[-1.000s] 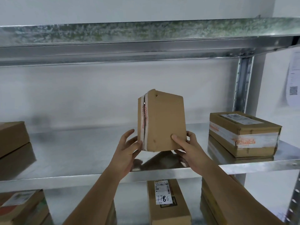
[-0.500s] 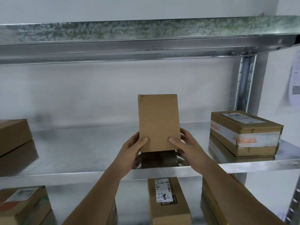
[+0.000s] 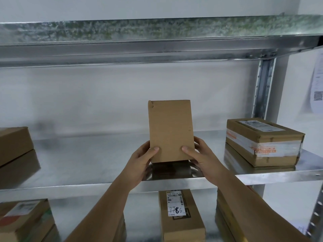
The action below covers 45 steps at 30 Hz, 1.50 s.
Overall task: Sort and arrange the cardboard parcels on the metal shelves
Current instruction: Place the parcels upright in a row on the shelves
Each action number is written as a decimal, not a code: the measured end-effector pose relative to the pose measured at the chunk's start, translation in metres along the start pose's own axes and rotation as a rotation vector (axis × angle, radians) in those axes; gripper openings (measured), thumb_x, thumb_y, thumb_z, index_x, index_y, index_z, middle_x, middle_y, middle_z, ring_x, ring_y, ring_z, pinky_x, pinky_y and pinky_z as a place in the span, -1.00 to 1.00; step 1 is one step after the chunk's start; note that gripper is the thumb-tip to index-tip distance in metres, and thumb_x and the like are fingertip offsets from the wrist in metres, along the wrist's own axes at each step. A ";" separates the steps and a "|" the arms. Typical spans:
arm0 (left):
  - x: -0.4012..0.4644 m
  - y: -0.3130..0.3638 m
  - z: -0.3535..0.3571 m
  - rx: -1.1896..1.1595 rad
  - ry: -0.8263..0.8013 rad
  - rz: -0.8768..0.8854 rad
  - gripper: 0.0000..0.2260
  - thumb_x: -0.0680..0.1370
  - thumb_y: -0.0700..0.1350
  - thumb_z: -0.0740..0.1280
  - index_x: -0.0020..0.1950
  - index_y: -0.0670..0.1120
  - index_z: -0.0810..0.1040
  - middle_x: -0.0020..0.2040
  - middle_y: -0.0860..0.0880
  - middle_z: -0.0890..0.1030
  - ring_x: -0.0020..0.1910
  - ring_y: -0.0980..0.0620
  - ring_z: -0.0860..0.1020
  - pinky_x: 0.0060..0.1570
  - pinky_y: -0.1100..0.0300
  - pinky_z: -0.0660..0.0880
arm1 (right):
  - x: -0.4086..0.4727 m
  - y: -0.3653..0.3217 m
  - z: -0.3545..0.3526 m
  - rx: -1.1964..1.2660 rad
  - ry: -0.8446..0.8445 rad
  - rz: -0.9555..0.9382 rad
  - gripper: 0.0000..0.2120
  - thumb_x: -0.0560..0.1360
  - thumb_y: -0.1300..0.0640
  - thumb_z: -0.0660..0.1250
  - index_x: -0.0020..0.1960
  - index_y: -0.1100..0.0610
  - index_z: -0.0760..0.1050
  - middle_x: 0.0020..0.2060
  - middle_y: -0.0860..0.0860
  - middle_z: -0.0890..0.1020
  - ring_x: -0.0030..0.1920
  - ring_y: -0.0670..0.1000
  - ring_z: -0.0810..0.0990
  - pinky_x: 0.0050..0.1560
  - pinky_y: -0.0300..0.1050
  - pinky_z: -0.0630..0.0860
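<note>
Parcel stands on end near the front of the middle metal shelf, its long axis pointing to twelve o'clock and its plain face toward the camera; its bottom edge seems to meet its reflection on the metal, though whether it fully rests there cannot be told. Left hand grips the lower corner at nine o'clock, right hand the corner at three o'clock, each with a thumb flat on the front face and fingers wrapped behind. Both sit equally near, so either could steady it. Taped box lies well apart at three o'clock, another brown box at nine. Letting go probably comes next, and a tall narrow parcel could tip.
</note>
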<state>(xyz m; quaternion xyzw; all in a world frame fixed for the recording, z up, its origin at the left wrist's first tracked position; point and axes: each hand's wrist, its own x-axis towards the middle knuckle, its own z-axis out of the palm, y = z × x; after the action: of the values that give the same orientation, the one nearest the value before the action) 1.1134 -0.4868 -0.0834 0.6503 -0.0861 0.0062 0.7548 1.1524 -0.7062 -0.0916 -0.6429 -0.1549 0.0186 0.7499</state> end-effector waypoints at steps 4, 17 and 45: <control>0.001 -0.002 -0.002 0.011 0.007 0.008 -0.74 0.64 -0.07 0.33 0.32 0.13 0.51 0.07 0.14 0.72 0.00 0.17 0.71 -0.05 0.19 0.63 | -0.001 -0.001 0.000 -0.001 -0.006 0.000 -0.39 0.46 0.01 0.50 0.43 -0.10 0.33 0.32 -0.10 0.54 0.26 0.05 0.60 0.20 0.02 0.63; 0.003 -0.003 -0.005 0.044 -0.024 0.031 -0.60 0.59 -0.16 0.40 0.39 0.11 0.47 0.20 0.10 0.68 0.16 0.08 0.66 -0.08 0.29 0.61 | 0.002 -0.004 0.002 0.020 0.110 0.058 -0.81 0.70 -0.14 0.08 0.24 -0.22 0.42 0.15 -0.23 0.55 0.28 0.02 0.50 0.38 0.06 0.49; 0.015 -0.013 -0.010 0.018 0.025 0.036 -0.55 0.55 0.17 0.33 0.45 0.22 0.47 0.31 0.09 0.63 0.35 -0.04 0.56 0.24 -0.03 0.59 | -0.002 -0.003 0.001 0.029 -0.042 0.040 -0.45 0.41 0.02 0.50 0.33 -0.06 0.36 0.15 -0.02 0.70 0.10 0.08 0.72 0.12 0.02 0.65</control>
<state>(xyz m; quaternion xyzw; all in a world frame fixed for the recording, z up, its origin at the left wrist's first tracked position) 1.1307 -0.4806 -0.0952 0.6552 -0.0882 0.0285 0.7498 1.1501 -0.7062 -0.0890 -0.6344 -0.1573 0.0493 0.7552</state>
